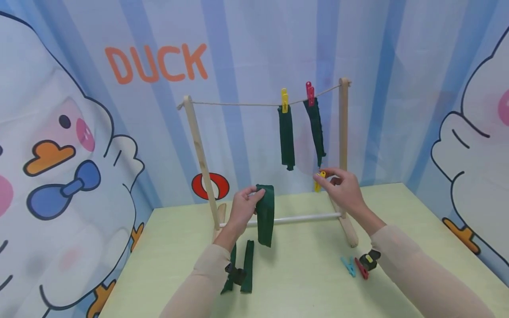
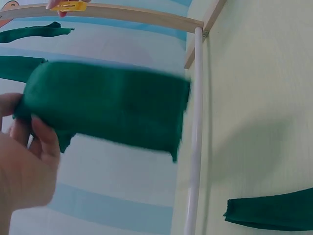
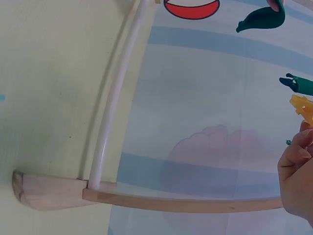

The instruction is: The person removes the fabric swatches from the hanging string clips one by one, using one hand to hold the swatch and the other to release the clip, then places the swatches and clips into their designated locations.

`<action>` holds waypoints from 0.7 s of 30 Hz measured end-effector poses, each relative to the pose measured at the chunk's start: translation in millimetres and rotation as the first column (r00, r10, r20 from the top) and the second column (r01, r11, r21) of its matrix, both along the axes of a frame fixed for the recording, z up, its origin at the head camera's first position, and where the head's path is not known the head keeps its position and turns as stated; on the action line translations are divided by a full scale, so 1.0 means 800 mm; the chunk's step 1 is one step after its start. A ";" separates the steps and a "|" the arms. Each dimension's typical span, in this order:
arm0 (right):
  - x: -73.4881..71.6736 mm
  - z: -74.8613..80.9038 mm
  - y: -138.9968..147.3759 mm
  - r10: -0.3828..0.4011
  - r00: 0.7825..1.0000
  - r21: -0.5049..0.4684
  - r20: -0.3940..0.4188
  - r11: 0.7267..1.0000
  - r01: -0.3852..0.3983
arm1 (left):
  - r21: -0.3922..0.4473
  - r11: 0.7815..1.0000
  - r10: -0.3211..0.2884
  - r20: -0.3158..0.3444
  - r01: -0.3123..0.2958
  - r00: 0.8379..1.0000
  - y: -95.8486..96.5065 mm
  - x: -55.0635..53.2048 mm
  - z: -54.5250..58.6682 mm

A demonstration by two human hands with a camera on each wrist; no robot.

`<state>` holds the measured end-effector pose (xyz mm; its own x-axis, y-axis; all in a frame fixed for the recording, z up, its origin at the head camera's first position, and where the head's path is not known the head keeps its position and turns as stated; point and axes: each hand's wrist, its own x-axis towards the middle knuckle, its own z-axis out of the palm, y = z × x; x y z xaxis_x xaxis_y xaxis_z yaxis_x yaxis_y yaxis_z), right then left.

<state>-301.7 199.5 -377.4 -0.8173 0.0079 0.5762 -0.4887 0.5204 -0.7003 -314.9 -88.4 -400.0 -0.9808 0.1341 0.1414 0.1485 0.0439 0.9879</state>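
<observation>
My left hand (image 1: 242,210) pinches the top of a dark green cloth strip (image 1: 265,216), which hangs folded over in front of the rack's white bar. In the left wrist view the same strip (image 2: 107,105) spreads out from the fingertips. My right hand (image 1: 343,187) holds a yellow clothespin (image 1: 320,181) between thumb and fingers, just below a hanging strip. Two green strips (image 1: 286,139) hang from the cord (image 1: 238,104), one under a yellow clothespin (image 1: 284,100), the other under red clothespins (image 1: 310,95).
A wooden rack (image 1: 343,128) with a white lower bar (image 1: 306,218) stands on the pale table (image 1: 302,274). More green strips (image 1: 247,267) lie near my left wrist. A blue clothespin (image 1: 348,266) and a red clothespin (image 1: 361,268) lie at the right. Behind hangs a duck-print curtain (image 1: 254,53).
</observation>
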 end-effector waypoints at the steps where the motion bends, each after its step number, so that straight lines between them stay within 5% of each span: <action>1: 0.001 -0.001 0.001 -0.001 1.000 0.009 0.005 1.000 0.001 | -0.003 1.000 0.006 0.005 -0.006 1.000 -0.001 0.001 0.000; 8: 0.004 -0.004 0.009 -0.023 0.999 0.031 0.026 0.999 0.022 | 0.010 1.000 0.030 0.012 -0.030 0.999 -0.005 0.003 -0.001; 21: 0.008 -0.011 0.022 -0.052 0.999 0.078 0.018 0.996 0.050 | 0.053 0.998 -0.031 0.005 0.030 1.000 -0.007 0.010 -0.008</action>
